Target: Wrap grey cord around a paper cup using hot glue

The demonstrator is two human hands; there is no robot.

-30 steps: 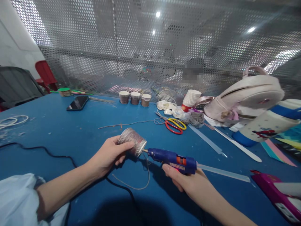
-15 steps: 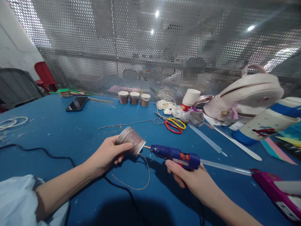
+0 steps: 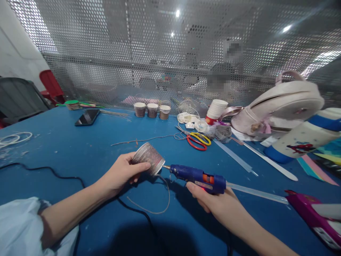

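Blue glue gun (image 3: pixel 186 173) | right hand (image 3: pixel 217 202) angled inward, fingers wrapped | tilted cup (image 3: pixel 149 156) | left hand (image 3: pixel 123 173), fingers clasping

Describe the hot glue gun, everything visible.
The hot glue gun has a dark blue, plastic-looking body with a side cutout showing orange parts, a pale label below that, and a small red glow near the thumb. A brass-coloured nozzle tips the front; a translucent glue stick juts from the rear. The right hand grips it, hiding most of the handle. The nozzle points at the rim of the cord-wrapped cup; whether they touch is unclear.
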